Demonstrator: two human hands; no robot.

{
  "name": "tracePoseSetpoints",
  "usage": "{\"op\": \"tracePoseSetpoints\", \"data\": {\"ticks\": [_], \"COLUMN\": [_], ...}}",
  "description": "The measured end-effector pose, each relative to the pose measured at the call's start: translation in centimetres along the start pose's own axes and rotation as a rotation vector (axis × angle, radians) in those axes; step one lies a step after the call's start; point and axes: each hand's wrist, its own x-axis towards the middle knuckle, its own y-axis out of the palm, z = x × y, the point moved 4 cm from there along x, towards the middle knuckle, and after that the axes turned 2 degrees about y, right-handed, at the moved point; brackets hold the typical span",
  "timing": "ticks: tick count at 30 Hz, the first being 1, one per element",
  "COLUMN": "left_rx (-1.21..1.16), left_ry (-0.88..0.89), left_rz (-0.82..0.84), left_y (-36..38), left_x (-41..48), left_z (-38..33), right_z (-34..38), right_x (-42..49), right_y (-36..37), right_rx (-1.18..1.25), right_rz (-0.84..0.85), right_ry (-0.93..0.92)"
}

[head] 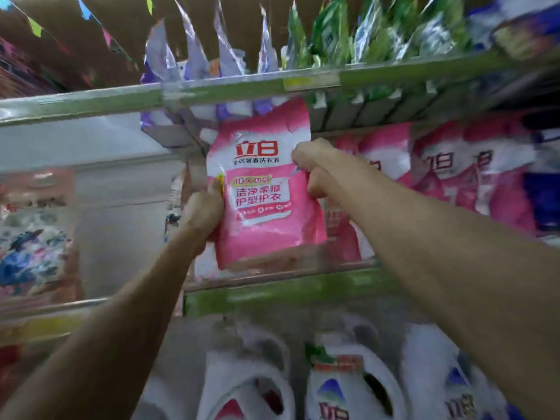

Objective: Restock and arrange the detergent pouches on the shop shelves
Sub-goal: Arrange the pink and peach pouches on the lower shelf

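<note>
- Pink detergent pouch [263, 189] held upright in front of the middle shelf [281, 272], label facing the camera, top edge just under the upper shelf rail [242, 86].
- Left hand [204, 207] closed around the pouch's left edge, about halfway down.
- Right hand [315, 169] clenched on the pouch's right edge, a little higher than the left.
- More pink pouches [454, 168] standing in a row right of the held pouch, on the same shelf, blurred.
- Purple pouches [194, 56] above the held pouch on the upper shelf, upright; green pouches [333, 34] to their right.
- White detergent bottles [342, 386] below the held pouch, on the next shelf down, handles toward the camera.
- Floral-printed packs [33, 237] well to the left of the held pouch, too blurred to read.
</note>
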Motion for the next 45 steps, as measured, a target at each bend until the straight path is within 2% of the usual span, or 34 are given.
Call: {"op": "tracePoseSetpoints", "data": {"ticks": [3, 8, 10, 12, 14, 16, 19, 26, 31, 36, 38, 43, 45], "left_rx": [0.037, 0.055, 0.118, 0.085, 0.031, 0.004, -0.056, -0.171, -0.129, -0.064, -0.015, 0.067, 0.143], "left_ry": [0.011, 0.213, 0.268, 0.243, 0.118, -0.072, -0.238, -0.371, -0.389, -0.392, -0.329, -0.142, -0.091], "left_rz": [-0.034, -0.177, -0.188, -0.091, 0.158, 0.392, 0.501, 0.508, 0.553, 0.587, 0.574, 0.371, 0.304], "left_y": [2.8, 5.2, 5.9, 7.0, 8.8, 10.4, 11.9, 14.7, 16.4, 16.3, 15.6, 11.0, 8.1], "left_x": [0.3, 0.0, 0.0, -0.4, -1.6, -3.3, -4.8, -2.8, -1.4, -1.3, -1.1, 0.7, 0.3], "left_z": [-1.3, -3.9, -4.0, -3.7, -3.7, -3.4, -2.7, -0.4, 0.2, 0.7, 0.1, -2.8, -3.7], "right_z": [0.2, 0.7, 0.7, 0.5, -0.6, -2.0, -4.6, -8.3, -9.1, -9.1, -8.6, -5.5, -5.0], "right_x": [1.7, 2.5, 3.3, 3.9, 4.3, 4.5, 4.9, 8.7, 10.2, 10.2, 9.6, 5.2, 3.7], "right_y": [-2.3, -5.1, -6.0, -6.1, -6.0, -5.0, -3.4, -3.5, -4.2, -4.1, -4.1, -4.7, -4.9], "right_rx": [0.054, 0.004, -0.023, 0.018, 0.015, -0.059, -0.096, -0.163, -0.105, -0.168, -0.211, -0.324, -0.354], "right_rz": [-0.109, -0.255, -0.251, -0.272, -0.376, -0.389, -0.322, -0.061, 0.017, 0.034, -0.006, -0.278, -0.264], "right_ry": [-0.051, -0.099, -0.147, -0.162, -0.136, -0.151, -0.154, -0.132, -0.118, -0.117, -0.209, -0.608, -0.655]}}
